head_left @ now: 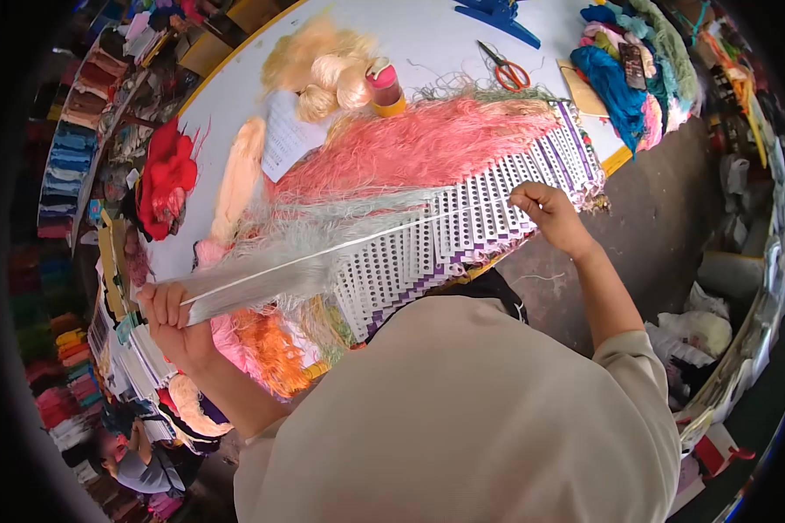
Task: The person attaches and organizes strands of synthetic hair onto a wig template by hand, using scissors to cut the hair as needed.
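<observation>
My left hand (pixel 173 321) is closed round the end of a pale grey hank of thread (pixel 270 270) at the table's left front. A white strand (pixel 358 241) runs taut from that hand across to my right hand (pixel 549 213), whose fingers are pinched on its far end. Below the strand lies a long overlapping row of white cards (pixel 392 270) with punched holes and purple edges. Loose pink threads (pixel 410 144) spread out behind the cards, and grey threads fan from their left part.
Orange-handled scissors (pixel 512 75), a thread cone (pixel 384 84), cream hanks (pixel 336 78) and a written sheet (pixel 288 135) lie on the white table (pixel 427 35). Blue hanks (pixel 606 83) and a phone (pixel 632 65) sit at the right corner. Another person (pixel 144 466) is at lower left.
</observation>
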The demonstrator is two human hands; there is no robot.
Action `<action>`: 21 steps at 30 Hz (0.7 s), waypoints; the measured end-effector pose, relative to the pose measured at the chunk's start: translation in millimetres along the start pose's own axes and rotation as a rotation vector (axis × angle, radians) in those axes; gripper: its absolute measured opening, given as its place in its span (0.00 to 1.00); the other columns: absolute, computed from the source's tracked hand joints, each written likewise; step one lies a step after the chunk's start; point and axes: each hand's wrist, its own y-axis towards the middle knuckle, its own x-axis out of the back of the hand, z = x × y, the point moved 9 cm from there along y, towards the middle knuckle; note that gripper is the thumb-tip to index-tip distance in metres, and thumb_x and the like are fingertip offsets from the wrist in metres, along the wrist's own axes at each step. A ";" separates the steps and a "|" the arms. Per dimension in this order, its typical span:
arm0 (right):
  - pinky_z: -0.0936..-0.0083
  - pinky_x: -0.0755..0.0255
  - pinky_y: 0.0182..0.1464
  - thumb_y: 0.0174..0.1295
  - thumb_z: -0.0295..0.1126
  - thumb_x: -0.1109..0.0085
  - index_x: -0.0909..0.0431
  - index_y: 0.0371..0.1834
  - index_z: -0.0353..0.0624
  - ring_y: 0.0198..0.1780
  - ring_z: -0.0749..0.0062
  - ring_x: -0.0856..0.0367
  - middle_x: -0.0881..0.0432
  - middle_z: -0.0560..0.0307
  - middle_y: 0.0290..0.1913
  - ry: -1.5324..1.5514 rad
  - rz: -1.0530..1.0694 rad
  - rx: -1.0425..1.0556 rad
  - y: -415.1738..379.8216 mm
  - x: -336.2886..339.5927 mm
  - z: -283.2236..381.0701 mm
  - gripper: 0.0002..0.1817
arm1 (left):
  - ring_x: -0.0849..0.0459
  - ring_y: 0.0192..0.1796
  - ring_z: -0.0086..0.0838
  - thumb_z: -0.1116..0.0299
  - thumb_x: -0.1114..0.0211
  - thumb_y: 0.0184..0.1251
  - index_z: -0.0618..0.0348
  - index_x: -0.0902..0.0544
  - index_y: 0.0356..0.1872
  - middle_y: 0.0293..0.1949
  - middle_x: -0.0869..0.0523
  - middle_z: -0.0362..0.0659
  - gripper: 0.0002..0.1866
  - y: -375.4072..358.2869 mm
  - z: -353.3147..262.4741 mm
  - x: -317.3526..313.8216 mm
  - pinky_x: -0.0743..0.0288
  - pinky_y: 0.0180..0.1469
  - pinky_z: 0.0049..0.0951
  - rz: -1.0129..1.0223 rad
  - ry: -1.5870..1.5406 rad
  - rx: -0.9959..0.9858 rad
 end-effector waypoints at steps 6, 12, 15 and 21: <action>0.69 0.29 0.35 0.66 0.31 0.44 0.21 0.36 0.37 0.29 0.61 0.22 0.20 0.46 0.28 -0.115 -0.070 -0.040 4.8 13.5 -13.1 0.08 | 0.34 0.28 0.18 0.65 0.47 0.76 0.55 0.22 0.39 0.23 0.33 0.31 0.08 -3.0 -31.6 14.6 0.39 0.25 0.19 -0.133 0.151 -0.126; 0.73 0.26 0.40 0.66 0.32 0.44 0.18 0.37 0.40 0.33 0.68 0.19 0.16 0.52 0.31 -0.115 -0.124 -0.076 -3.0 14.9 -63.3 0.08 | 0.30 0.29 0.18 0.58 0.45 0.76 0.53 0.22 0.38 0.27 0.26 0.31 0.11 -8.4 -30.8 26.7 0.37 0.26 0.18 -0.169 0.170 -0.201; 0.65 0.27 0.36 0.64 0.41 0.43 0.17 0.34 0.43 0.32 0.57 0.18 0.17 0.47 0.30 -0.350 -0.099 -0.114 -6.5 9.7 -74.2 0.13 | 0.31 0.29 0.18 0.57 0.46 0.76 0.52 0.23 0.38 0.27 0.27 0.31 0.11 -13.5 -27.2 23.6 0.38 0.26 0.18 -0.242 0.077 -0.235; 0.54 0.30 0.61 0.60 0.51 0.38 0.46 0.72 0.39 0.62 0.39 0.30 0.39 0.34 0.67 -0.468 -0.199 -0.233 -30.9 19.6 -103.5 0.44 | 0.43 0.22 0.16 0.56 0.47 0.77 0.53 0.26 0.36 0.20 0.41 0.30 0.13 -28.9 -21.1 23.9 0.46 0.21 0.17 -0.202 0.032 -0.270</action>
